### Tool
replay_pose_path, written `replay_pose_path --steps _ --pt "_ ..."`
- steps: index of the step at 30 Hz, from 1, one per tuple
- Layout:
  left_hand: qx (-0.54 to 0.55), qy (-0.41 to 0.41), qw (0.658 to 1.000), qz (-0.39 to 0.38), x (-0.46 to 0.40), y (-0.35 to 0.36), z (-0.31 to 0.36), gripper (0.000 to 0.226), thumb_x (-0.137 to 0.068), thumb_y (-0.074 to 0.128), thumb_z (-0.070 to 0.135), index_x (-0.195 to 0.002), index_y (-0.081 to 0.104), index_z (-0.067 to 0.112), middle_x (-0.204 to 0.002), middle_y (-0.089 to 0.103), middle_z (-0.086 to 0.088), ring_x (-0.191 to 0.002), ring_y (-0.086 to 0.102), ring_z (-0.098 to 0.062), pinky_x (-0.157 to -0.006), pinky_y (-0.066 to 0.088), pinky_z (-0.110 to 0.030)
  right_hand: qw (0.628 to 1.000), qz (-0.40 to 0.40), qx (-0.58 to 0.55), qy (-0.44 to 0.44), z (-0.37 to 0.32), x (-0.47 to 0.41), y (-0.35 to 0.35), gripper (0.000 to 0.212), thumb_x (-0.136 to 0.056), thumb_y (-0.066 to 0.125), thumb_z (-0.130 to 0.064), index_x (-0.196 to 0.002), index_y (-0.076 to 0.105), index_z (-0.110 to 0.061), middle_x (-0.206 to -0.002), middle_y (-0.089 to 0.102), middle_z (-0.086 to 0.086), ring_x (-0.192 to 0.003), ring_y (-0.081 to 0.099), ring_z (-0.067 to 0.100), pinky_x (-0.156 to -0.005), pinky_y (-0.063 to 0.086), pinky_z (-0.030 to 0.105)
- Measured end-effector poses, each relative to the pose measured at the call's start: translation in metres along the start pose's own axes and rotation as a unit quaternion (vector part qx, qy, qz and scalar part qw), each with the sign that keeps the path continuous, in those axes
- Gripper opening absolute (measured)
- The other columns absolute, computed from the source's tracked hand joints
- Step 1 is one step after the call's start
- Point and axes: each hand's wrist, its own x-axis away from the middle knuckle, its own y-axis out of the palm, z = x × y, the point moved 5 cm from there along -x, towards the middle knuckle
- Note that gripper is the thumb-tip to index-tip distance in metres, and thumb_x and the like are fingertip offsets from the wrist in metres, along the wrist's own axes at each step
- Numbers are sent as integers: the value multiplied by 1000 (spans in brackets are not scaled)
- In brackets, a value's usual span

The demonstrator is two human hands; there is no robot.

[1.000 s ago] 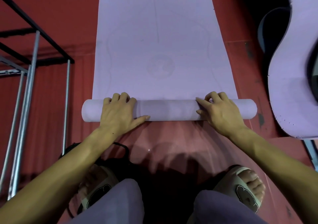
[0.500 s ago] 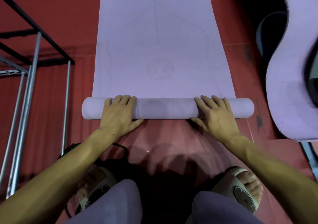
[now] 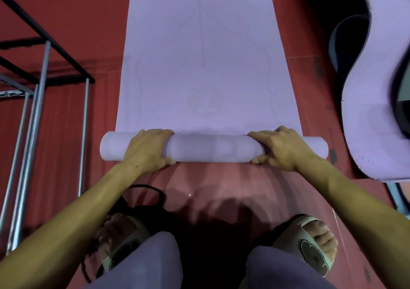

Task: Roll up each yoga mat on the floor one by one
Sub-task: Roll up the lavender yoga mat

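Mat point(image 3: 208, 67): lilac, near end rolled, far part flat on red floor point(image 3: 66, 33).
Left grip point(image 3: 147, 150): curled round roll point(image 3: 213, 148).
Right grip point(image 3: 282, 148): curled round roll.

Metal rack point(image 3: 33, 93) at left, red floor point(image 3: 73, 22), black cord point(image 3: 153, 191)

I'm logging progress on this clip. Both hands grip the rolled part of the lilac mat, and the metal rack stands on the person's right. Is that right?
Not quite. The head view shows the metal rack on the person's left, not the right. The rest holds: the left hand and the right hand both grip the rolled part of the lilac mat.
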Motion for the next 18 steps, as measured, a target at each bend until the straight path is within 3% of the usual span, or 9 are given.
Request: replay_pose_path --steps 3,6,10,12,14,16,18 --pt "2 -3 998 -56 9 3 0 72 -66 83 58 -132 57 46 -116 66 21 -107 64 -13 -88 45 -30 999 -47 -25 -9 -8 11 1 88 -72 45 -87 -151 41 -49 -140 65 -15 -109 65 32 -91 52 46" --pt "-5 -8 994 -113 21 9 4 62 -65 78 57 -123 56 51 -101 64 23 -98 67 -11 -78 47 -29 995 -86 -42 -27 -13 23 12 86 -79 63 -80 -156 37 -49 -145 61 -15 -123 62 24 -97 51 42" --pt "6 13 989 -149 37 15 13 59 -73 76 49 -128 52 50 -106 61 24 -109 66 -10 -90 44 -32 982 -158 -93 -43 -10 31 26 82 -80 73 -72 -152 40 -52 -150 52 -27 -130 57 16 -105 46 37" --pt "19 14 986 -165 39 17 14 64 -76 76 48 -133 49 50 -109 57 26 -118 62 -10 -108 40 -38 977 -179 -110 -38 -9 33 29 80 -77 73 -72 -149 40 -56 -146 54 -30 -128 58 14 -104 47 38" --pt "30 16 981 -190 39 20 14 78 -77 77 46 -145 39 51 -129 56 23 -132 53 -14 -121 27 -51 975 -188 -109 -32 -9 33 26 80 -78 72 -73 -148 39 -58 -147 53 -31 -129 58 14 -104 47 39" --pt "40 33 980 -192 39 21 15 96 -77 79 43 -155 24 53 -151 43 18 -139 46 -18 -121 21 -60 973 -201 -106 -27 -11 31 21 81 -79 73 -73 -150 36 -59 -150 49 -33 -134 54 14 -106 46 41" --pt "62 30 982 -175 38 17 14 103 -76 84 41 -157 21 49 -154 34 14 -138 44 -21 -120 20 -61 971 -214 -100 -22 -11 28 15 85 -80 74 -71 -154 33 -59 -155 41 -33 -141 47 12 -107 44 43"
